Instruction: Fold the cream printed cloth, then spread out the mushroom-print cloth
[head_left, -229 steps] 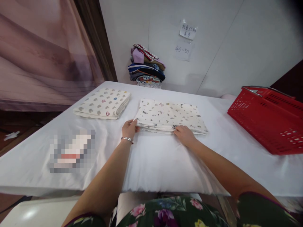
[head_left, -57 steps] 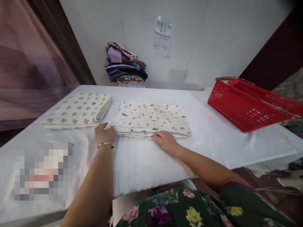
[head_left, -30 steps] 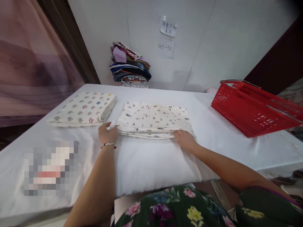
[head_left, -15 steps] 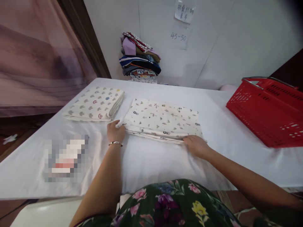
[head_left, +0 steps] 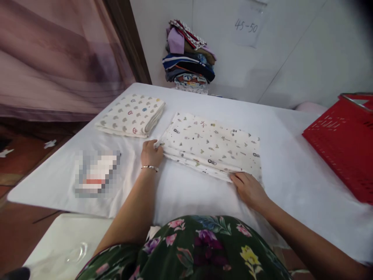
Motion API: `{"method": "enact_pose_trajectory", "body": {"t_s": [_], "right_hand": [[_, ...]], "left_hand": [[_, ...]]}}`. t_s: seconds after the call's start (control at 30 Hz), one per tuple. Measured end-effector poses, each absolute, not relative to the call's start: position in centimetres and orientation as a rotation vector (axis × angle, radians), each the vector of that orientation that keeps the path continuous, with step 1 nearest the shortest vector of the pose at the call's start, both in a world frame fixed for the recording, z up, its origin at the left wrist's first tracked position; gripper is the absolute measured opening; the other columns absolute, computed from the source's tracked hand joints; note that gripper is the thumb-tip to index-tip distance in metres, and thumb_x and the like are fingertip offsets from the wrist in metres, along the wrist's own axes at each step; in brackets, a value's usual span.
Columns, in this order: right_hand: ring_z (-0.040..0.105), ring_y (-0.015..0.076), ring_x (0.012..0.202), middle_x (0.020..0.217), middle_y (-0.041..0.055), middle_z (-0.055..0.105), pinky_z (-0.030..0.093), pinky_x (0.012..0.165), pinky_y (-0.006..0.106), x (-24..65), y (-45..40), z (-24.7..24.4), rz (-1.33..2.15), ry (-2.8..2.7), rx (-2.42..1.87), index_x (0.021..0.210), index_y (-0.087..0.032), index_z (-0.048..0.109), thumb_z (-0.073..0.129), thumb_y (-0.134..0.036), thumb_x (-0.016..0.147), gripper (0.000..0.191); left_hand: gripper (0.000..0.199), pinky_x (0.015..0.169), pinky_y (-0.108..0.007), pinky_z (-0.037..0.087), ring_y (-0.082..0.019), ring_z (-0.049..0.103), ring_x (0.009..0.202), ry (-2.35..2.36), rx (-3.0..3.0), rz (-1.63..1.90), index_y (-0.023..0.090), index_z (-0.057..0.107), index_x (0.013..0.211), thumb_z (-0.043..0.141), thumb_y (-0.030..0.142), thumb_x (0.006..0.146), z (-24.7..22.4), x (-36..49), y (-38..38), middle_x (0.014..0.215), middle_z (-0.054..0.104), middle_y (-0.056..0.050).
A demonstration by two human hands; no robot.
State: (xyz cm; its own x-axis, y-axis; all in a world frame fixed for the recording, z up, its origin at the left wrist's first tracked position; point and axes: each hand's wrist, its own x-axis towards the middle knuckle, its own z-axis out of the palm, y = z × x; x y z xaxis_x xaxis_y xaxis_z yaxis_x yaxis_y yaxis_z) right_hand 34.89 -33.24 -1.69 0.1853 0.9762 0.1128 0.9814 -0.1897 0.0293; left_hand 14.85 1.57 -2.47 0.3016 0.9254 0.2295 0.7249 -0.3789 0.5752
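A white cloth [head_left: 212, 142] with small printed plants and animals lies folded in layers on the white-covered table. My left hand [head_left: 152, 152] is closed on its near left corner, the fingers curled around the edge. At the near edge, toward the right end, my right hand [head_left: 247, 188] grips the layers, thumb side hidden against the fabric. A second folded cloth [head_left: 131, 116], white with a grey mushroom-like print, sits apart to the far left of my left hand.
A red plastic basket [head_left: 344, 147] stands at the right. A stack of folded clothes [head_left: 189, 58] rises behind the table's far edge, by the wall. A blurred-out flat object [head_left: 97, 175] lies on the left. A white stool [head_left: 70, 241] is below the near left edge.
The view has tilted down and turned left, so things sit farther right. Both hands stay at the cloth's near edge, where the layers look slightly more spread.
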Motion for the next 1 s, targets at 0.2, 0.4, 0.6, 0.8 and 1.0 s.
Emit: {"method": "enact_pose_trajectory", "body": {"t_s": [0.2, 0.4, 0.6, 0.8, 1.0], "right_hand": [[0.051, 0.0237, 0.106, 0.116, 0.0130, 0.057, 0.046, 0.090, 0.039, 33.8, -33.9, -0.6, -0.080, -1.896, -2.212, 0.120, -0.014, 0.055, 0.039, -0.012, 0.086, 0.038], [0.053, 0.0206, 0.110, 0.119, 0.0081, 0.057, 0.046, 0.094, 0.037, 35.7, -32.7, 2.0, 0.080, -1.756, -2.038, 0.116, -0.022, 0.058, 0.033, -0.023, 0.091, 0.035], [0.052, 0.0224, 0.110, 0.121, 0.0083, 0.056, 0.044, 0.095, 0.039, 42.1, -28.8, 0.9, 0.026, -1.596, -2.229, 0.113, -0.021, 0.059, 0.036, -0.029, 0.090, 0.034], [0.052, 0.0284, 0.110, 0.119, 0.0155, 0.055, 0.045, 0.090, 0.043, 48.9, -29.0, -1.3, -0.235, -1.373, -2.541, 0.114, -0.014, 0.057, 0.043, -0.028, 0.085, 0.035], [0.059, 0.0250, 0.096, 0.106, 0.0118, 0.061, 0.050, 0.077, 0.037, 49.7, -31.8, -2.3, -0.186, -1.163, -2.577, 0.115, -0.017, 0.057, 0.043, -0.034, 0.087, 0.036]], "left_hand": [[0.040, 0.083, -0.035, 0.047, -0.021, 0.059, 0.089, 1.463, 2.221, 0.847, 0.017, 0.059, 0.109, 0.058, 0.039, 0.076, -1.5, 14.3, 0.4, 0.116, 0.054, -0.011], [0.022, 0.081, -0.032, 0.046, -0.017, 0.059, 0.083, 0.892, 2.499, 0.898, 0.017, 0.063, 0.094, 0.045, 0.026, 0.085, 0.0, 14.4, -4.9, 0.091, 0.064, -0.007], [0.024, 0.083, -0.036, 0.045, -0.018, 0.058, 0.090, 0.228, 2.724, 0.629, 0.019, 0.064, 0.092, 0.040, 0.023, 0.090, -0.3, 16.5, -10.0, 0.090, 0.066, -0.008], [0.022, 0.084, -0.038, 0.047, -0.019, 0.058, 0.094, 0.308, 2.761, 0.602, 0.019, 0.062, 0.093, 0.041, 0.022, 0.089, -0.8, 17.3, -8.9, 0.098, 0.065, -0.006], [0.021, 0.086, -0.040, 0.048, -0.021, 0.060, 0.093, 0.429, 2.784, 0.686, 0.023, 0.063, 0.093, 0.042, 0.025, 0.089, -1.8, 16.7, -7.3, 0.097, 0.066, -0.006]]}}
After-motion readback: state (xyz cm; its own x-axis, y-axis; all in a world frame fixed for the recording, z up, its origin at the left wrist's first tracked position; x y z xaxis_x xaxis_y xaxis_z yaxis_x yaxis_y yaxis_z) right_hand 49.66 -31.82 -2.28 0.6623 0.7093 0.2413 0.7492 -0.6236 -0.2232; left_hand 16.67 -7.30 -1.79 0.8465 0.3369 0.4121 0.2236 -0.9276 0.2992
